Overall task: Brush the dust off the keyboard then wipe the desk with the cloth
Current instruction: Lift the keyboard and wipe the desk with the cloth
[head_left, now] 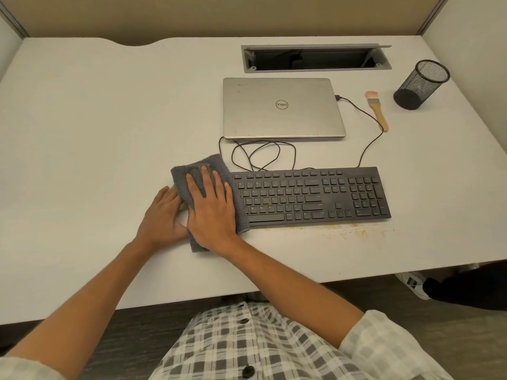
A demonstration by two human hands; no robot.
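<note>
Right hand (212, 212) presses grey cloth (199, 171) beside "DELL"-marked laptop (282, 108).

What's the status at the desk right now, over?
Right hand flat on grey cloth, left hand touching its edge. Cloth overlaps keyboard left end. Brush set aside. Stains remain along desk front.

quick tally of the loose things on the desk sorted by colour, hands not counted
Grey: 1, the cloth
Black: 2, the keyboard and the mesh pen cup
Silver: 1, the closed laptop
Wood-coloured: 1, the brush, with pinkish bristles
Total: 5
</note>
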